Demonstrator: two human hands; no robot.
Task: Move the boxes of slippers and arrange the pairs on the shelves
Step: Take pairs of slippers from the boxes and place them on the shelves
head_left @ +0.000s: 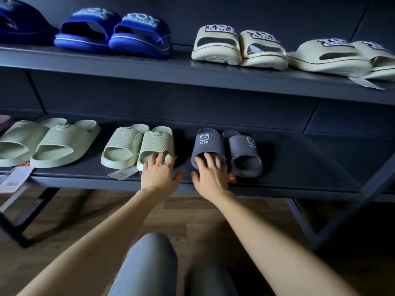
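Here, spread fingers point(158, 159) rest flat — left hand point(160, 175) on "WELCOME" slipper point(157, 142), right hand point(211, 175) on "BEAR" slipper point(208, 144).

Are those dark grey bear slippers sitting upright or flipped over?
Upright: both dark grey rubber bear slippers rest soles-down on the lower dark shelf, bear logos facing up.

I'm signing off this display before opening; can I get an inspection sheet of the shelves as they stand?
Surface: lower shelf and upper shelf, dark.
Job's things: green pairs and grey bear pair below; blue pairs and cream pairs above; no boxes seen.
Clutter: price tags lie at the lower shelf's front edge.
Hands: left hand touches a green slipper, right hand a grey slipper, fingers spread.
Cables: nothing seen.
Surroundings: wood floor.
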